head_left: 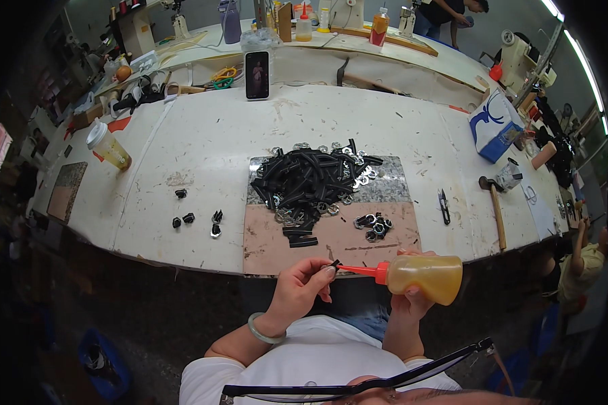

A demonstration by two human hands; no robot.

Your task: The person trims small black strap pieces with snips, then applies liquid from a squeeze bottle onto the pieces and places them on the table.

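Just off the table's front edge, my left hand pinches a small black strip between thumb and fingers. My right hand is wrapped round a glue bottle with amber liquid and a red nozzle. The bottle lies nearly sideways, its thin tip at the black strip; whether they touch I cannot tell. Beyond my hands, a heap of black strips mixed with silvery metal rings covers a board. A small cluster of black pieces with rings rests on the board's right part.
Several small black pieces lie left of the board. To the right are thread snips, a hammer and a blue-and-white box. A lidded drink cup stands at left, a phone at the back. Another person is far right.
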